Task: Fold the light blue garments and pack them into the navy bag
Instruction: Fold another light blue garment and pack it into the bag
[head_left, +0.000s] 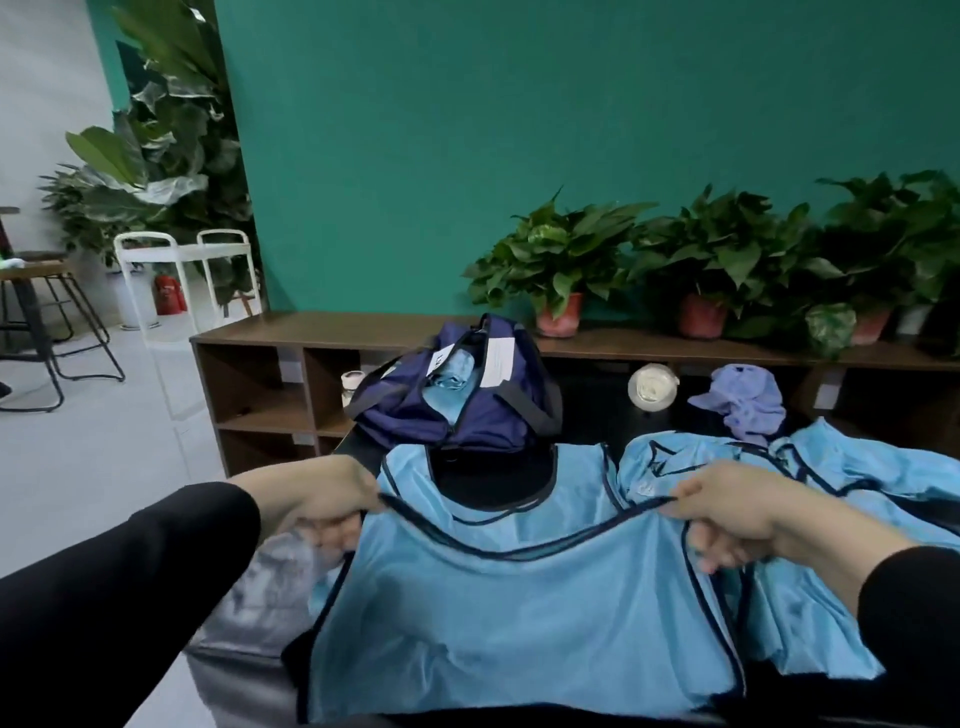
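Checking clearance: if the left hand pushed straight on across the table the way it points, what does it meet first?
Left hand points rightward, gripping the vest at its shoulder. Going straight on, it would cross that vest and likely meet the right hand gripping the other shoulder. Depth is unclear.

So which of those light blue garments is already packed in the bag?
The crumpled one showing through the navy bag's open top; the others lie on the table.

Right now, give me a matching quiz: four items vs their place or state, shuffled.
1. light blue vest
2. navy bag
3. purple cap
4. potted plant

A. on the shelf top by the green wall
B. unzipped, blue cloth inside
C. held by left hand and right hand
D. lying right of the bag

Pairs: 1-C, 2-B, 3-D, 4-A
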